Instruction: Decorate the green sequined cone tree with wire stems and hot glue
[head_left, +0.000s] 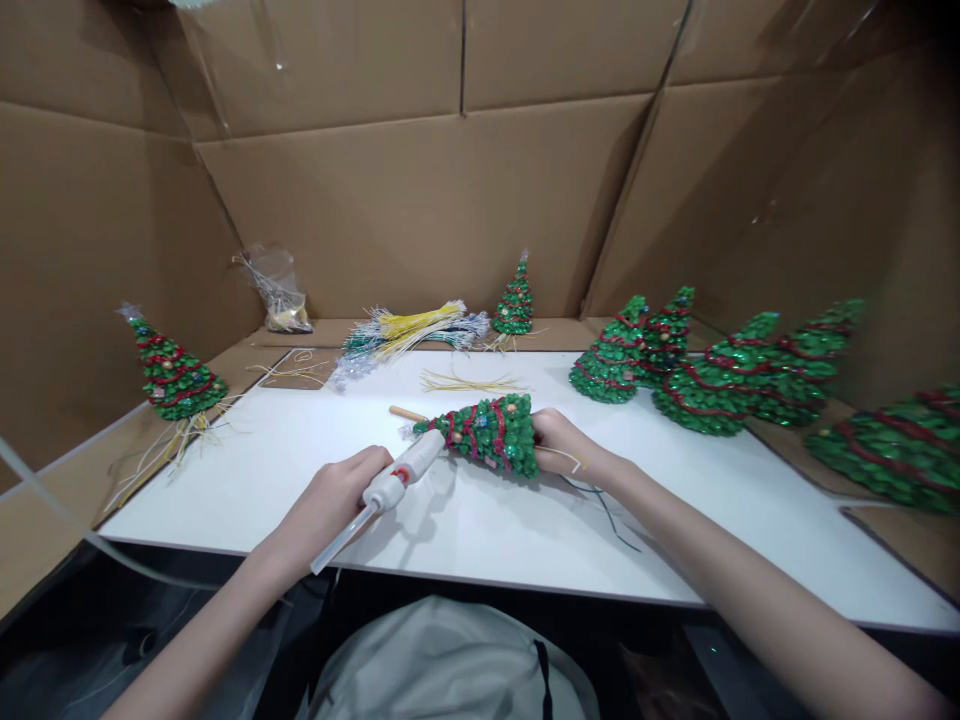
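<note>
left hand fingers clamp the glue gun, nozzle touching the small tree; right hand fingers clamp its base, steadying it sideways.

Brown cardboard walls, creased and patched with clear tape, close in the back and both sides of a white desk, whose far edge meets a cardboard ledge, under soft, even light, with dark floor below the near edge.
</note>
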